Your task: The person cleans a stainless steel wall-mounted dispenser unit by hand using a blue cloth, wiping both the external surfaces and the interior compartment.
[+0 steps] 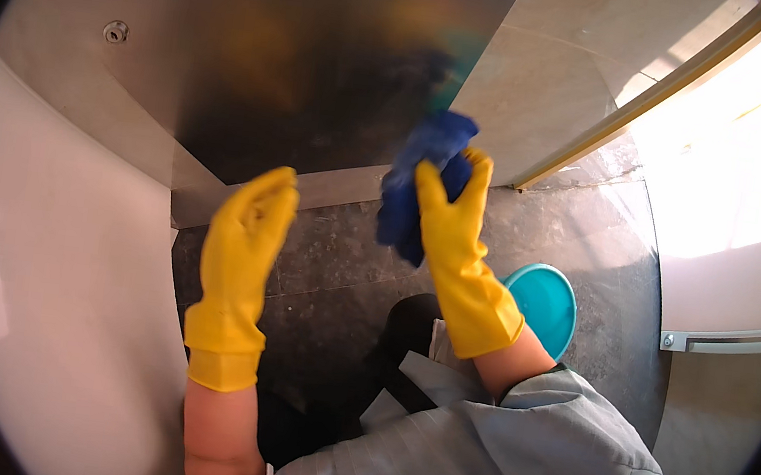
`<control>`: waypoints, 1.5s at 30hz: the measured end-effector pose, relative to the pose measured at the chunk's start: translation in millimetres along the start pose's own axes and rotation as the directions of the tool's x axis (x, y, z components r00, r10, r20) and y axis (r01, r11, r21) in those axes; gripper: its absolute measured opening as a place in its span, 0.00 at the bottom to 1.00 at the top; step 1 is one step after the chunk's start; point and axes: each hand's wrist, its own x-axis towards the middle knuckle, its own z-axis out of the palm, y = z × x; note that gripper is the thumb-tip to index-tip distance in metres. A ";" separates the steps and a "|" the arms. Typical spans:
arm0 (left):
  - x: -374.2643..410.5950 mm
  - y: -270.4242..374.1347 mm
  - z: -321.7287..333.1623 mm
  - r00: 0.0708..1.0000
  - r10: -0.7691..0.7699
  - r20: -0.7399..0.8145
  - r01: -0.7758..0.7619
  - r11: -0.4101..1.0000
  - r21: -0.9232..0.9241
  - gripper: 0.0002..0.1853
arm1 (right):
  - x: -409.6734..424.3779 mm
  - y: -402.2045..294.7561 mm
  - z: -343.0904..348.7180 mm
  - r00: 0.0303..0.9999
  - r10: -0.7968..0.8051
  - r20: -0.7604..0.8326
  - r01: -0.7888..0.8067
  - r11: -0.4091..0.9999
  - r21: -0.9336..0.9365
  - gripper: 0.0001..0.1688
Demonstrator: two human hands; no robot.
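My right hand (455, 197), in a yellow rubber glove, grips a blue cloth (407, 184) that hangs in folds to the left of the fingers. The cloth is near the lower right edge of a shiny metal panel (327, 91), which mirrors the yellow gloves and the cloth as blurs. Whether the cloth touches the panel I cannot tell. My left hand (248, 222), gloved in the same yellow rubber, is raised near the panel's lower edge. Its fingers are close together and slightly bent, with nothing seen in them.
A teal plastic bucket (545, 309) stands on the dark tiled floor (335, 260) by my right forearm. A round key lock (116, 32) sits at the upper left. A pale wall (68, 258) is close on the left; a door with a metal handle (741, 343) is at the right.
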 end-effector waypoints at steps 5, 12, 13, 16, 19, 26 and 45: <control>57.6 -44.2 -54.4 0.929 -0.130 -0.348 0.158 0.986 0.053 0.21 | 39.8 4.0 39.9 0.943 -0.318 -0.092 0.284 0.920 -0.272 0.29; 80.5 -75.5 -65.6 0.894 -0.085 -0.441 0.144 0.984 0.103 0.22 | 26.3 -8.6 65.9 0.962 -0.260 0.087 0.268 0.821 -0.504 0.30; 81.9 -72.2 -63.4 0.883 -0.079 -0.463 0.168 0.974 0.154 0.22 | 33.2 -9.5 52.5 0.959 -0.252 0.131 0.283 0.807 -0.519 0.30; 77.8 -52.4 -66.0 0.865 -0.038 -0.501 0.211 0.932 0.295 0.23 | 39.8 -4.5 47.2 0.964 -0.265 -0.040 0.226 0.885 -0.408 0.29; 76.6 -52.2 -69.2 0.919 0.013 -0.395 0.164 0.898 0.409 0.25 | 24.7 10.7 58.8 0.957 -0.287 -0.027 0.224 0.800 -0.556 0.29; 83.0 -45.1 -78.0 0.941 0.037 -0.338 0.144 0.856 0.497 0.22 | 30.2 -7.4 62.9 0.978 -0.202 0.045 0.206 0.931 -0.302 0.29; 72.7 -45.0 -72.4 0.912 0.099 -0.398 0.116 0.868 0.482 0.19 | 39.5 -22.7 40.9 0.978 -0.201 0.055 0.206 0.894 -0.398 0.27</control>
